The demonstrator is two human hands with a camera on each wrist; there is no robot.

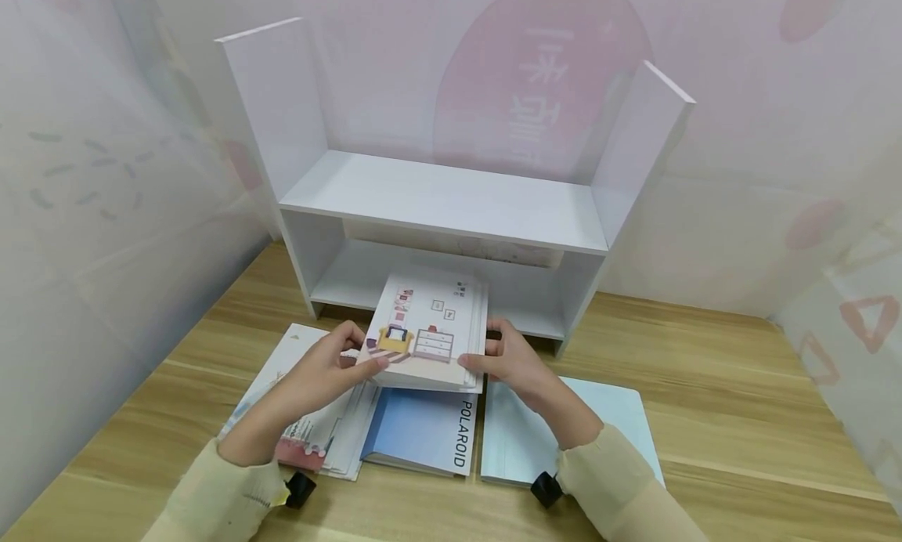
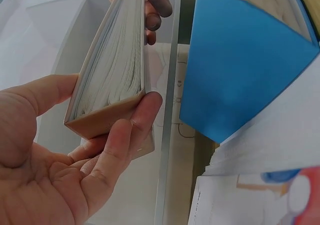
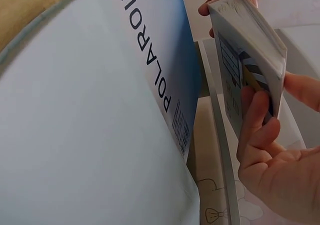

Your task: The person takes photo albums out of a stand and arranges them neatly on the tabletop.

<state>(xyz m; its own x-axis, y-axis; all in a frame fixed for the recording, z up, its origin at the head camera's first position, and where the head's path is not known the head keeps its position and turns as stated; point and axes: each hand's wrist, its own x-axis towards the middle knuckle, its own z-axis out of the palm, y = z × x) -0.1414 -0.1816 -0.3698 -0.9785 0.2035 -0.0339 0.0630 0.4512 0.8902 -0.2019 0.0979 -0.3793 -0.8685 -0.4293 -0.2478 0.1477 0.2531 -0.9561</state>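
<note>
Both hands hold a thick white book (image 1: 423,315) with furniture drawings on its cover, tilted in front of the lower compartment of a white shelf (image 1: 451,205). My left hand (image 1: 327,366) grips its left side, thumb on the cover and fingers beneath. On the right side, my right hand (image 1: 514,362) grips it in the same way. The left wrist view shows the book's page edges (image 2: 110,60) between thumb and fingers. Partly under the held book lies a blue book marked POLAROID (image 1: 423,432).
Left of the blue book, white illustrated books (image 1: 331,432) lie on the wooden table (image 1: 740,417), partly behind the left forearm. A pale blue book (image 1: 606,417) lies to the right, under the right forearm. The shelf's upright side panels (image 1: 641,150) rise on both sides.
</note>
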